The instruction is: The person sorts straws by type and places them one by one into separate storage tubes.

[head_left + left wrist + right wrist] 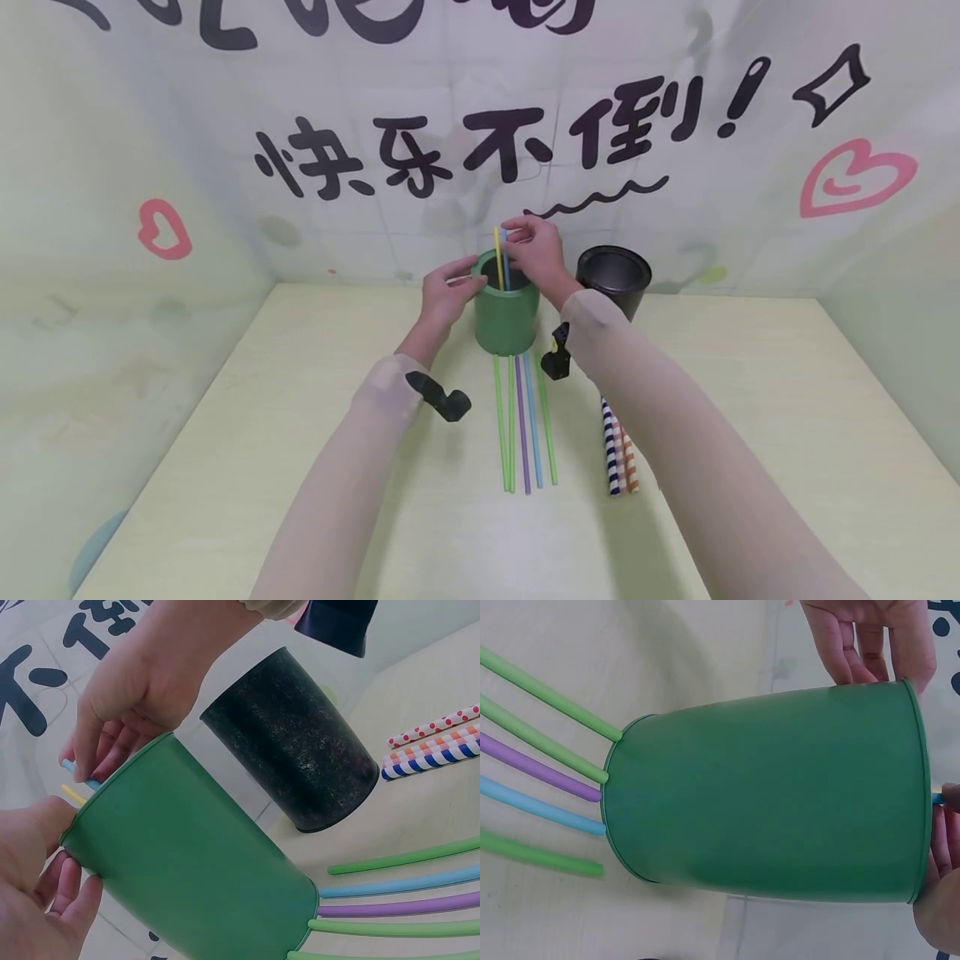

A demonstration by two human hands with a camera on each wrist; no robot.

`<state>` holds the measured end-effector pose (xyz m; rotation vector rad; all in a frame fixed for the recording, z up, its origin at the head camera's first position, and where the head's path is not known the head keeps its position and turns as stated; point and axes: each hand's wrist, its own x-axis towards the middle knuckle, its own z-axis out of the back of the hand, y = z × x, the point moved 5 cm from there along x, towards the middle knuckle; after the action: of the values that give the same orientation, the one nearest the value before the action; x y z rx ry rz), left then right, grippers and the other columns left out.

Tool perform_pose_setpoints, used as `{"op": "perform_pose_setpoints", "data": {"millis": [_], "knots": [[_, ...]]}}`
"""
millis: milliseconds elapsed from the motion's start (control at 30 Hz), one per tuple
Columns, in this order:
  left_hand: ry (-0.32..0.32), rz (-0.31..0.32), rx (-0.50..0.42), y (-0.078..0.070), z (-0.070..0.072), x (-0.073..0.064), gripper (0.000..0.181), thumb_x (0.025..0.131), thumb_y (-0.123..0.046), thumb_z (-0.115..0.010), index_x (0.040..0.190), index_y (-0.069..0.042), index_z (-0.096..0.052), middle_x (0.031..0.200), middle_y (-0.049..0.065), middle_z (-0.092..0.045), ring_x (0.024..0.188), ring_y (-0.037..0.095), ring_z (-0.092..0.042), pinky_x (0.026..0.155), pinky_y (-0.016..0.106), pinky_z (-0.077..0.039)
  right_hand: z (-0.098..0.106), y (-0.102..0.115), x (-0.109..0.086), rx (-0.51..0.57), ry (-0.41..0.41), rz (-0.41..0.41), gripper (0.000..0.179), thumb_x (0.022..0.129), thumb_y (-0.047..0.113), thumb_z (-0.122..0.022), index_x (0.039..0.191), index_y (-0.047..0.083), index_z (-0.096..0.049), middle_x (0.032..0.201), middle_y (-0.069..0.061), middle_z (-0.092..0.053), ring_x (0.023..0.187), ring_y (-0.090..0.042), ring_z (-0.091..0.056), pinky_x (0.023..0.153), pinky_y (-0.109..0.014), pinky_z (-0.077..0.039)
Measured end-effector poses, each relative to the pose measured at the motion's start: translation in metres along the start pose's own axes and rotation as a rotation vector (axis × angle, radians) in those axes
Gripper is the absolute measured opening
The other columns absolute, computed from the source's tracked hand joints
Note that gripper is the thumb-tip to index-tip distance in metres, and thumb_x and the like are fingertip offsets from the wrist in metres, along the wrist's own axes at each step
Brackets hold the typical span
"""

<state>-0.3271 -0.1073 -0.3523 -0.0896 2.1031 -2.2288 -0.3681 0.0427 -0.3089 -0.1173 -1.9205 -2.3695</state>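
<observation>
A green bucket [506, 321] stands near the back wall. At its left rim my left hand [447, 293] holds on, fingertips against the outside and thumb at the edge. My right hand [536, 250] is over the opening and pinches a blue straw [91, 783], whose lower part goes down inside. Close to that one, a yellow straw [498, 254] also stands in the bucket. In front of the bucket several green, purple and blue straws lie on the table, among them a purple straw [540, 766]. The bucket hides the straws' lower ends inside it.
Right of the green bucket stands a black bucket [615, 271], partly behind my right forearm. Before it lie patterned paper straws [611, 450], striped and dotted. The table [300, 417] meets a printed wall sheet [420, 83] at the back.
</observation>
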Motion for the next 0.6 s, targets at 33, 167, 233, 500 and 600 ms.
{"op": "perform_pose_setpoints", "data": {"millis": [33, 167, 233, 500, 600], "knots": [[-0.001, 0.001, 0.000, 0.0001, 0.0000, -0.0002, 0.040, 0.082, -0.007, -0.068, 0.121, -0.008, -0.059, 0.119, 0.010, -0.056, 0.104, 0.022, -0.057, 0.082, 0.023, -0.052, -0.0002, -0.0009, 0.0005, 0.001, -0.006, -0.002, 0.027, 0.083, -0.001, -0.063, 0.109, 0.002, -0.061, 0.093, -0.011, -0.058, 0.085, -0.020, -0.058, 0.067, -0.028, -0.057], [-0.004, -0.008, 0.005, -0.0007, -0.0001, -0.0007, 0.040, 0.082, -0.008, -0.068, 0.121, -0.008, -0.060, 0.120, 0.010, -0.056, 0.104, 0.022, -0.056, 0.082, 0.023, -0.052, -0.0011, -0.0026, 0.0020, -0.013, -0.039, -0.003, 0.027, 0.083, 0.000, -0.064, 0.109, 0.003, -0.062, 0.093, -0.011, -0.059, 0.086, -0.019, -0.058, 0.067, -0.027, -0.057], [-0.003, -0.009, 0.004, -0.0009, -0.0002, -0.0008, 0.040, 0.082, -0.007, -0.068, 0.121, -0.008, -0.059, 0.120, 0.009, -0.056, 0.104, 0.022, -0.056, 0.082, 0.023, -0.052, -0.0018, -0.0030, 0.0024, -0.027, -0.050, -0.003, 0.027, 0.083, -0.001, -0.063, 0.110, 0.004, -0.062, 0.093, -0.011, -0.059, 0.085, -0.019, -0.058, 0.067, -0.027, -0.057], [0.002, -0.005, -0.005, -0.0003, -0.0005, 0.0000, 0.040, 0.082, -0.007, -0.067, 0.121, -0.008, -0.059, 0.118, 0.011, -0.056, 0.105, 0.022, -0.057, 0.083, 0.023, -0.052, -0.0033, -0.0029, 0.0032, -0.077, -0.037, -0.043, 0.033, 0.084, -0.003, -0.059, 0.115, 0.008, -0.061, 0.094, -0.010, -0.059, 0.085, -0.018, -0.057, 0.068, -0.027, -0.057], [0.004, -0.009, -0.007, 0.0003, -0.0007, 0.0001, 0.040, 0.082, -0.007, -0.067, 0.121, -0.007, -0.059, 0.118, 0.011, -0.057, 0.105, 0.022, -0.057, 0.083, 0.023, -0.052, -0.0036, -0.0025, 0.0034, -0.088, -0.028, -0.061, 0.035, 0.083, -0.004, -0.059, 0.116, 0.009, -0.061, 0.093, -0.010, -0.059, 0.084, -0.017, -0.057, 0.068, -0.029, -0.057]]}}
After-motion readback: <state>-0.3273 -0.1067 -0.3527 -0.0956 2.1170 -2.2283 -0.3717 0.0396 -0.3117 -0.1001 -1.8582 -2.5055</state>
